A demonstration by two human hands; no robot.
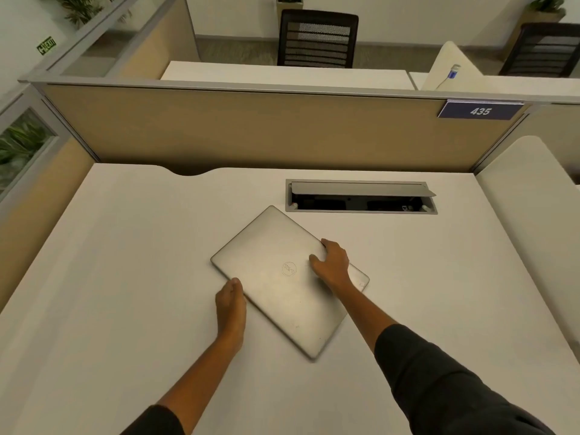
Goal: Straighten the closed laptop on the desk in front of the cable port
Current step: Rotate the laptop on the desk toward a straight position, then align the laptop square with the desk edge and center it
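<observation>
Closed silver laptop (282, 277) lies skewed on the desk (125, 262), approx. diagonal, one corner aimed at the cable port (361, 197) just beyond it, not touching.

Right hand (331, 265) rests on the lid: thumb (314, 259) flat on top, fingers (328, 243) curled over the far-right edge, tips hidden behind that edge, so grip under it can't be judged. Right forearm covers part of the laptop's right side; the corner past the wrist shows a small mark, too blurry to tell what.

Left hand (230, 304) is pressed against the near-left edge, fingers together & narrow, fingertips touching the edge near the left corner; whether any go under the laptop can't be seen.

Writing: round logo (289, 268) on the lid, just left of the right thumb, letters too faint to read. Blue plate (480, 110) on the partition reads "435". Green sign (47, 46), far left wall, reads "EXIT".

Port's flap is raised; inside is dark, sockets hard to make out. Both sleeves cut off at frame bottom.
</observation>
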